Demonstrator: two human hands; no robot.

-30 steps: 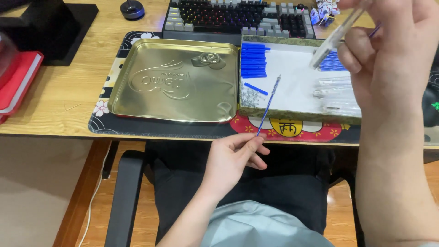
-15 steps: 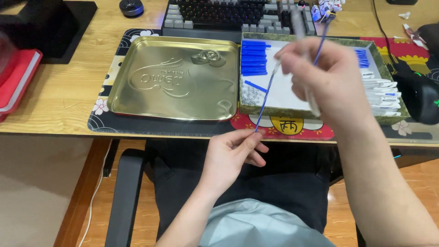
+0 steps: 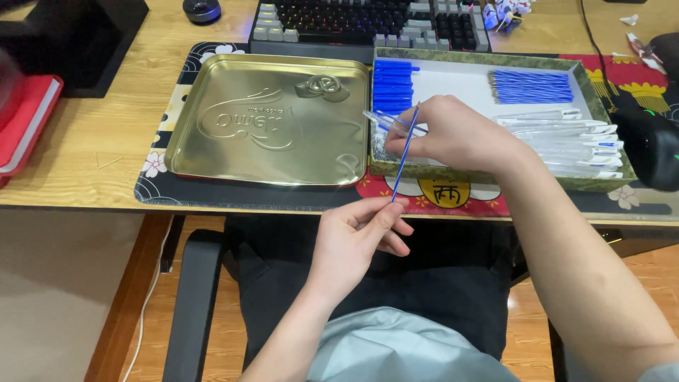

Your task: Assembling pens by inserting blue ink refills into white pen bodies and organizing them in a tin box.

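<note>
A: Looking down from the head camera, what does the left hand [image 3: 357, 237] have?

B: It pinches the lower end of a thin blue refill [image 3: 405, 155] between thumb and fingertips, just below the desk edge, over the lap. The refill slants up and to the right, its top end reaching the right hand [image 3: 453, 134].

A: And that right hand?

B: It is closed around a clear pen barrel [image 3: 385, 122], which pokes out to the left from under the fingers. The hand rests over the near left corner of the green-rimmed box [image 3: 488, 178]. The upper tip of the refill sits right at the barrel, but I cannot tell whether it is already inside.

A: What lies in the box?

B: A stack of blue caps [image 3: 392, 85] along its left side, a bundle of blue refills [image 3: 530, 86] toward the back, and a row of clear barrels [image 3: 566, 141] on the right, on a white lining.

A: Beside it?

B: A gold tin lid [image 3: 272, 120] lies hollow side up, touching the box's left wall. Both sit on a patterned desk mat [image 3: 184, 191] on the wooden desk [image 3: 85, 170].

A: Further back?

B: A keyboard [image 3: 353, 21] behind the lid and box, a red book [image 3: 25, 124] at the far left, and a dark mouse [image 3: 654, 152] at the right edge.
</note>
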